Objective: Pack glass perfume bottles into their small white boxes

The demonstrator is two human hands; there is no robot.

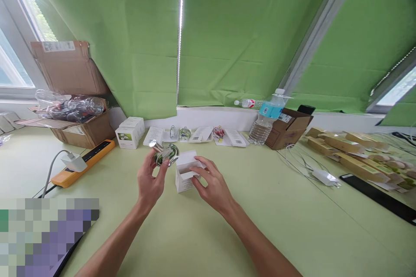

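My left hand [151,181] holds up a shiny, rounded glass-like object [167,155] with a silver cylindrical end, gripped between thumb and fingers. Its exact kind cannot be made out. Just right of it, a small white cardboard box [184,184] stands upright on the table with its top flaps raised. My right hand [211,184] pinches a flap at the box's right side, thumb and fingers at the rim. From this angle the bottom of the box is hidden.
Behind the hands lie several printed cards [201,134] with small items. White boxes [130,132], an orange power strip [82,163] and an open carton [81,132] stand left. To the right are a large water bottle [263,125], a brown box [286,127] and a white charger [326,177].
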